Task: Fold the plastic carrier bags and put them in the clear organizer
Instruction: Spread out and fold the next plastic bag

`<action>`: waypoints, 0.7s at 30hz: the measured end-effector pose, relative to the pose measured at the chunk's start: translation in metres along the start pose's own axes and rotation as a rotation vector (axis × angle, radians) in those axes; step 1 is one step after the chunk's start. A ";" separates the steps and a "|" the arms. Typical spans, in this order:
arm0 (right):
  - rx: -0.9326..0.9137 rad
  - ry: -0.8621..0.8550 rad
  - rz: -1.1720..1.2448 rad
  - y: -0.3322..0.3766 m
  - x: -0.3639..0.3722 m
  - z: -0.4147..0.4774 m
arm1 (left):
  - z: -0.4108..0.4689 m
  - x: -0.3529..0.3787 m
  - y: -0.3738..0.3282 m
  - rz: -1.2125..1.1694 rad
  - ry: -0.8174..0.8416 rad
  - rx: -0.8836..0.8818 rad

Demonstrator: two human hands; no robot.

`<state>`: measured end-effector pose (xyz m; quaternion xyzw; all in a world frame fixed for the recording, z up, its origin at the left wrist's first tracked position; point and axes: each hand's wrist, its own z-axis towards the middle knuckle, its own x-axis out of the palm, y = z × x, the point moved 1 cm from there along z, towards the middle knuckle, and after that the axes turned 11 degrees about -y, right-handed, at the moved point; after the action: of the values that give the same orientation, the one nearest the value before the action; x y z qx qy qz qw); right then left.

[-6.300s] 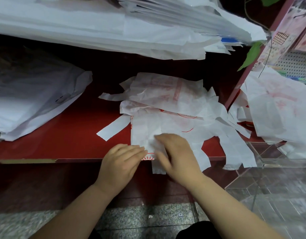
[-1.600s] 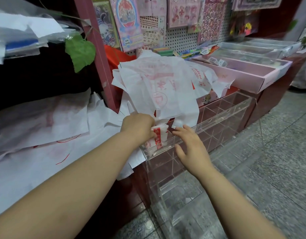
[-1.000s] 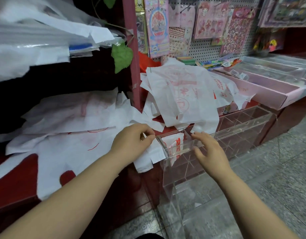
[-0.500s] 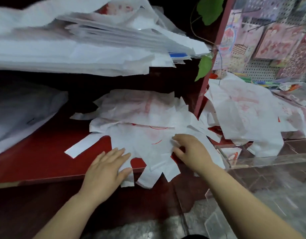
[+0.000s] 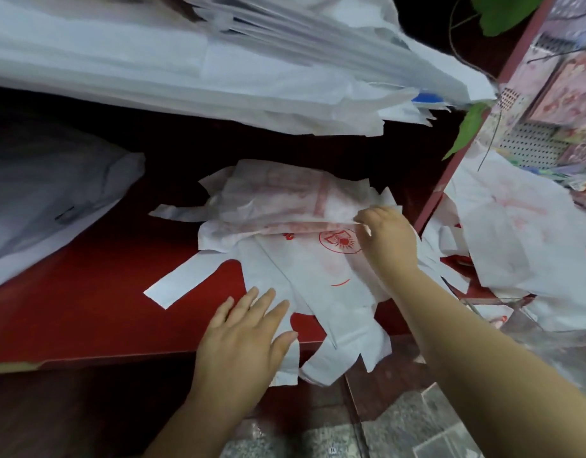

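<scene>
We lay our left hand (image 5: pixel 245 338) flat on the near edge of the flat bag (image 5: pixel 305 282), fingers straight and a little apart. The bag lies spread on the red shelf (image 5: pixel 86 292), its handles hanging over the front lip. Our right hand (image 5: pixel 389 241) pinches the near edge of the back pile (image 5: pixel 285 200) of pink-printed bags, just above a round red emblem (image 5: pixel 339 241). Overhead sags a thick stack of white sheets (image 5: pixel 219 61); a grey bundle (image 5: pixel 37 200) lies to the left. Right of the red post (image 5: pixel 450 180), beside a green leaf (image 5: pixel 468 130), another heap of bags (image 5: pixel 516 233) rests near the clear organizer (image 5: pixel 523 314), under a pegboard (image 5: pixel 533 147). Speckled floor (image 5: pixel 400 424) shows below.
</scene>
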<state>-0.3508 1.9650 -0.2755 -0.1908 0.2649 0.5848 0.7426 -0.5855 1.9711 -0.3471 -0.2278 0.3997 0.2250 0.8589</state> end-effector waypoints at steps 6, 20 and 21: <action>-0.251 -0.255 -0.037 0.052 -0.059 -0.030 | -0.004 -0.022 0.002 -0.275 -0.231 0.015; -0.277 0.124 0.102 0.080 -0.061 -0.095 | -0.021 -0.016 -0.002 0.061 -0.137 0.026; -0.271 0.128 0.107 0.072 -0.062 -0.094 | -0.020 -0.017 0.000 0.048 -0.145 0.038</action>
<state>-0.4478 1.8792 -0.3098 -0.3119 0.2401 0.6406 0.6593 -0.6068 1.9557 -0.3451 -0.1848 0.3458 0.2540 0.8842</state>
